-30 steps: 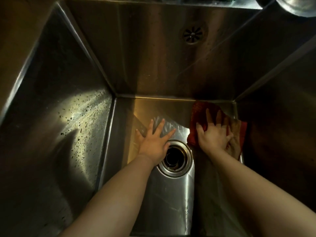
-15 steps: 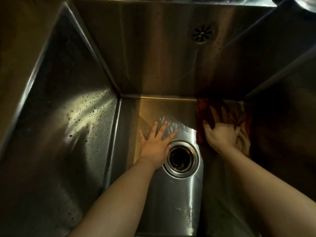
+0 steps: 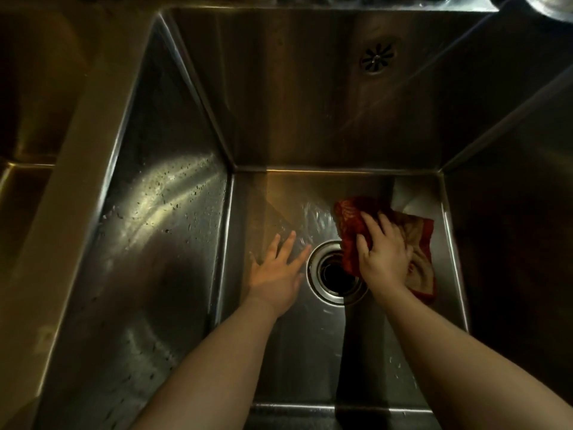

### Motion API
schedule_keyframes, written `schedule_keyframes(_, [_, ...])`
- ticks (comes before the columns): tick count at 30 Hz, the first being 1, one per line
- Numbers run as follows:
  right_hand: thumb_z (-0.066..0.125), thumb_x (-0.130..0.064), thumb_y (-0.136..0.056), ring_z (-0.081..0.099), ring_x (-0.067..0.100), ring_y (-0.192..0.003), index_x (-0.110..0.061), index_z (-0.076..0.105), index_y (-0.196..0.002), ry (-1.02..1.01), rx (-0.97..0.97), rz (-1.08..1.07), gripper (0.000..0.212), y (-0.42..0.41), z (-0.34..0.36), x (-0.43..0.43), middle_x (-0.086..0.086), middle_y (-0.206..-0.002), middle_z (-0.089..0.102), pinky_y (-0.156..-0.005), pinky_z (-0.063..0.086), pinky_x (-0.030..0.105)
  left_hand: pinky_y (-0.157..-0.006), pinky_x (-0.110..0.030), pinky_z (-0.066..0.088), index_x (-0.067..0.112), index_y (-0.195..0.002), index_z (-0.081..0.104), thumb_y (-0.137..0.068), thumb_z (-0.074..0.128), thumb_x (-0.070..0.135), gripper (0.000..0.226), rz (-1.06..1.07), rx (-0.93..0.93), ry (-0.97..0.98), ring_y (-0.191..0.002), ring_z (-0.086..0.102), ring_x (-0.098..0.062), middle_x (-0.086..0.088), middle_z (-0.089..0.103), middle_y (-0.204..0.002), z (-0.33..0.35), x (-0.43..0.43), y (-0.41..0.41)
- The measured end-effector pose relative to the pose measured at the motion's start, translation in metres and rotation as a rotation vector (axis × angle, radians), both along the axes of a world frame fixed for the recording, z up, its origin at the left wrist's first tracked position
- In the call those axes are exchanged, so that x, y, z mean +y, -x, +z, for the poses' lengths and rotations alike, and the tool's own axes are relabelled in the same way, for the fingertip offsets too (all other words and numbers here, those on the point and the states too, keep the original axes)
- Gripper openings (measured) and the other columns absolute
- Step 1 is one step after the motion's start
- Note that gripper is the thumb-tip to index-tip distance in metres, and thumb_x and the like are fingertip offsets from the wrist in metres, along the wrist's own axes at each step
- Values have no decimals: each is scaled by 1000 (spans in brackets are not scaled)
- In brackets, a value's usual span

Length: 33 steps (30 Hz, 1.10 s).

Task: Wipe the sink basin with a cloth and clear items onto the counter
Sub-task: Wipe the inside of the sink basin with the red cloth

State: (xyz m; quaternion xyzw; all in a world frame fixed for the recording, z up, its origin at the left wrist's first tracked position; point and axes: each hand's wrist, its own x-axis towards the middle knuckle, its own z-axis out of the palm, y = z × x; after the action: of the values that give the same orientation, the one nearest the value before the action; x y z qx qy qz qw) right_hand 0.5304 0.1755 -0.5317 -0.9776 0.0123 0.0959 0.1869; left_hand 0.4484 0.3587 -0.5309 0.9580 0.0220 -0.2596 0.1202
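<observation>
I look down into a deep stainless steel sink basin (image 3: 173, 231). A red cloth (image 3: 350, 225) lies on the basin floor to the right of the round drain (image 3: 333, 274), overlapping its rim. My right hand (image 3: 384, 256) presses flat on the cloth with fingers spread. My left hand (image 3: 279, 268) rests flat on the bare floor just left of the drain, fingers straight. The cloth's right part shows a paler pattern.
Water droplets speckle the left wall (image 3: 167, 193). An overflow grille (image 3: 376, 58) sits high on the back wall. A pale patch (image 3: 412, 200) shows in the far right corner of the floor. A round metal object (image 3: 555, 6) pokes in at the top right.
My right hand has dragged the cloth from the far right corner toward me, beside the drain. My left hand has stayed flat by the drain.
</observation>
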Motion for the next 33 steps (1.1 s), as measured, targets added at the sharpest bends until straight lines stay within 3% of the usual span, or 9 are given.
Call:
schedule_keyframes(5, [44,-37,-94,25,23,-139,-40,38,-138,-11,1,-27,45,0,-6,12,-4,-151,31,-108,19,56,-109,-64,7,45,-144,-10,-99,30,42,61,7,17,-32,-143,-17,-22,9,-19,-156,0,7,8])
schedule_keyframes(9, [44,-41,-93,23,22,-140,-45,35,-137,3,-6,77,45,12,-11,38,-8,-152,29,-108,20,56,-110,-62,4,40,-146,-8,-99,31,41,62,38,29,-5,-143,-17,-18,11,-18,-156,2,7,7])
schedule_keyframes(13, [45,-40,-92,17,22,-142,-47,34,-137,-102,21,162,46,24,-16,75,-8,-153,27,-108,14,60,-113,-56,11,25,-148,-12,-99,33,35,68,254,22,18,-144,-12,-15,10,-15,-157,7,12,7])
schedule_keyframes(17, [44,-50,-90,10,18,-143,-45,28,-139,-195,43,177,52,24,-15,74,-7,-155,20,-110,6,54,-113,-56,18,24,-148,-12,-99,33,33,67,381,-33,57,-145,-10,-19,10,-13,-157,17,19,3])
schedule_keyframes(20, [32,-59,-89,18,18,-141,-42,27,-140,-222,-15,193,54,17,-5,52,-5,-153,23,-110,18,48,-113,-57,19,25,-148,-10,-99,32,36,66,379,-123,122,-145,-8,-20,10,-10,-158,24,13,-7])
schedule_keyframes(23, [35,-44,-94,26,24,-138,-31,34,-141,-107,-85,107,48,4,2,18,2,-151,31,-108,24,50,-111,-58,21,30,-148,-9,-97,28,45,64,316,-220,106,-145,-3,-23,10,-6,-158,30,-4,-19])
schedule_keyframes(27, [41,-29,-96,15,26,-143,-29,31,-144,27,17,84,49,-2,-2,-34,5,-155,23,-112,16,53,-112,-60,15,35,-147,-8,-95,25,53,64,212,-265,97,-145,-4,-24,5,-5,-159,28,-35,-32])
schedule_keyframes(33, [36,-38,-97,-3,22,-145,-35,25,-145,184,114,161,49,-2,-10,-59,1,-159,7,-115,2,55,-106,-67,-3,45,-145,-2,-90,40,58,71,103,-164,8,-142,-16,-32,3,-13,-158,18,-75,-46])
